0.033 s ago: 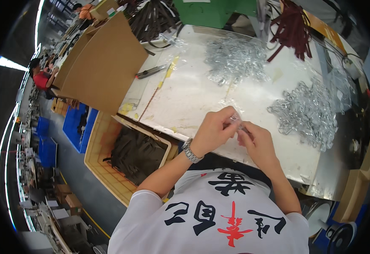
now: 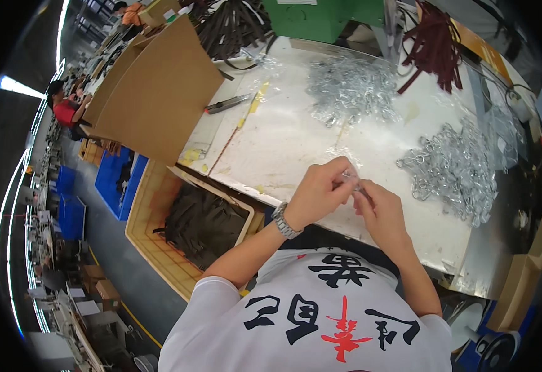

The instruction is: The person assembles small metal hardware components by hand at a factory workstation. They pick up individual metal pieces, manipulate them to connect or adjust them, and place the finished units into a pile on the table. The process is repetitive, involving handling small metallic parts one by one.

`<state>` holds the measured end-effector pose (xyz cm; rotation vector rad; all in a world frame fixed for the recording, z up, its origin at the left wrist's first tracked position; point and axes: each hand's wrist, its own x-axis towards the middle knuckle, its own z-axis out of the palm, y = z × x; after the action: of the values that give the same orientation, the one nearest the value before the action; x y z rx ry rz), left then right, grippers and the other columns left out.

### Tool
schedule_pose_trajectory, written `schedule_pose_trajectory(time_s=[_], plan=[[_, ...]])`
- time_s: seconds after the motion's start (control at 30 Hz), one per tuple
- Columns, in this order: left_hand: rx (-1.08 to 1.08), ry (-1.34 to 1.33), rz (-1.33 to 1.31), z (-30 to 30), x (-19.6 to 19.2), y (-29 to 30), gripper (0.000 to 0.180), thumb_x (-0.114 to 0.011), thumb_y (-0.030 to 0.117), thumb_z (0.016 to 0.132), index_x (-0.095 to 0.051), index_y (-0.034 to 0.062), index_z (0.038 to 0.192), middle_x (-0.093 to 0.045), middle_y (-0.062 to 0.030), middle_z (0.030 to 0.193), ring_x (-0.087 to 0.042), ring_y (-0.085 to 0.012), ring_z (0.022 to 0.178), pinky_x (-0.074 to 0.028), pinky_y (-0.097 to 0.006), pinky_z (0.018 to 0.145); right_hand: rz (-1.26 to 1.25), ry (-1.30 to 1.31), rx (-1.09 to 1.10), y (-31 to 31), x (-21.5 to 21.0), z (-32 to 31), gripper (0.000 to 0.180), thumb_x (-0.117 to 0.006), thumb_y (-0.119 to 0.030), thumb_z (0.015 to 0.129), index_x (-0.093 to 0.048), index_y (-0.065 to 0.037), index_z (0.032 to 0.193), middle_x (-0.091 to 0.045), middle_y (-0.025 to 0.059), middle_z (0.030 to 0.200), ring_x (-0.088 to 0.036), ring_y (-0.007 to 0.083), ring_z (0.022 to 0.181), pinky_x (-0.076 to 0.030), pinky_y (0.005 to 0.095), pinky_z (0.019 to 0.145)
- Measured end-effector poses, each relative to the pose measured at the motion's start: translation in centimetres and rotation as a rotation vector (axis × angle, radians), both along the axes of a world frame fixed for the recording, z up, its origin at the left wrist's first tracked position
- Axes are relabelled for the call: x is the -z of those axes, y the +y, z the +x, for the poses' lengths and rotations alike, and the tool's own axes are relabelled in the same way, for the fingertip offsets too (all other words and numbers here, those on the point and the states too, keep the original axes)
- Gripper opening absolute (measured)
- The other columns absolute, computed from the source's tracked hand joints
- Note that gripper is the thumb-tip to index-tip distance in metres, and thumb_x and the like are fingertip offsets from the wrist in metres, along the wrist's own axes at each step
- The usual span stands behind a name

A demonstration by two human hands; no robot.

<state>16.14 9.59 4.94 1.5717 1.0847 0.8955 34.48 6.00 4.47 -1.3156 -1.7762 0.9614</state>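
Note:
Over the near edge of the white table (image 2: 283,155), my left hand (image 2: 322,193) and my right hand (image 2: 379,212) meet, fingertips almost together. Between them is a small piece of clear plastic, apparently a little bag (image 2: 352,176); its contents are hidden by the fingers. Both hands are closed in a pinch on it. To the right of my hands lies a heap of loose silver metal hooks (image 2: 454,170). Farther back spreads a pile of small clear plastic bags (image 2: 348,90) with shiny pieces in them.
A cutter knife (image 2: 227,104) lies at the table's left, beside a cardboard panel (image 2: 153,87). Below stands a yellow crate (image 2: 150,229) of dark strips. At the back are a green box (image 2: 305,22) and maroon straps (image 2: 433,46). A person in red (image 2: 66,111) sits far left.
The whole view has shifted slightly, with the table things a little farther right and lower. Both hands keep the same pinch on the plastic.

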Motion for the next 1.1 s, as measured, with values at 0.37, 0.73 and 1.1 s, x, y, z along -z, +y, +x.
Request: schedule_pose_trajectory(time_s=[0.37,0.73,1.1], plan=[[-0.089,0.060,-0.105,-7.7,-1.1,4.9,0.017,-0.065,0.017,0.104,-0.076,0.0040,0.102,-0.069,-0.0009,0.071,-0.062,-0.0058,0.057,-0.047,-0.021,0.051,-0.157,0.073,0.054,0.3,1.0,1.9,0.020,-0.061,-0.018,0.105,-0.063,0.000,0.098,-0.056,0.0093,0.070,-0.056,0.0185,0.058,-0.044,0.0364,0.058],[-0.366,0.996,0.483,-21.5,6.3,16.7,0.019,-0.073,0.017,0.093,-0.064,-0.0007,0.095,-0.070,-0.0197,0.091,-0.068,-0.0378,0.078,-0.054,-0.047,0.071,-0.373,0.609,0.030,0.4,0.9,2.5,0.026,-0.055,-0.022,0.110,-0.065,-0.002,0.097,-0.049,-0.0041,0.071,-0.047,0.0041,0.059,-0.044,0.0229,0.056],[0.302,-0.021,-0.379,-3.0,-3.0,2.1,0.033,-0.053,0.020,0.113,-0.065,0.0030,0.139,-0.061,0.0019,0.083,-0.045,-0.0029,0.065,-0.033,-0.020,0.056,-0.379,0.616,-0.005,0.2,1.0,2.0,0.027,-0.055,-0.024,0.110,-0.065,-0.002,0.098,-0.050,-0.0036,0.073,-0.048,0.0045,0.059,-0.044,0.0235,0.056]])
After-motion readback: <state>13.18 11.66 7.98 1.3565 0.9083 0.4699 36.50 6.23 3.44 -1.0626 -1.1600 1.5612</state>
